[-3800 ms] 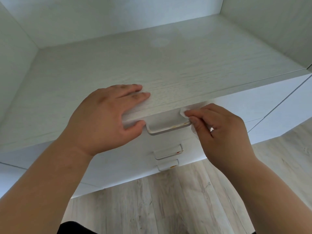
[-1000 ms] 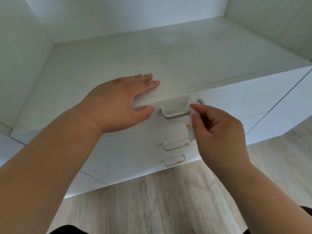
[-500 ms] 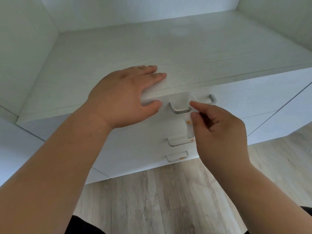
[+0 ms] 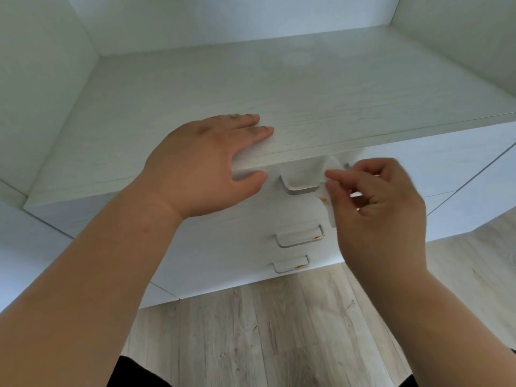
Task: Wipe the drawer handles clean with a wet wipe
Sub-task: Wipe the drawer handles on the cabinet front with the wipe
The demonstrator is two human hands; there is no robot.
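Since the frame half a second back, the right hand [image 4: 379, 208] has shifted a little rightward along the top handle [image 4: 300, 188], so more of the metal bar's left part now shows bare; the left hand [image 4: 206, 166] has stayed where it was. The right grip pinches the wet wipe [image 4: 331, 191] between thumb and forefinger, with the other fingers curled behind. The wipe is folded over the right end of the top handle and hangs down below it, with an orange smear on the cloth just beside the thumb. The left grip is spread flat: its fingers lie on the cabinet top [image 4: 279, 93] above the top handle, and its thumb presses the drawer front just left of that handle. Below the top handle sit the middle handle [image 4: 298, 237] and then the bottom handle [image 4: 290, 265], each carrying an orange stain near its right end. Under the cabinet lies a pale wooden floor [image 4: 265, 331].
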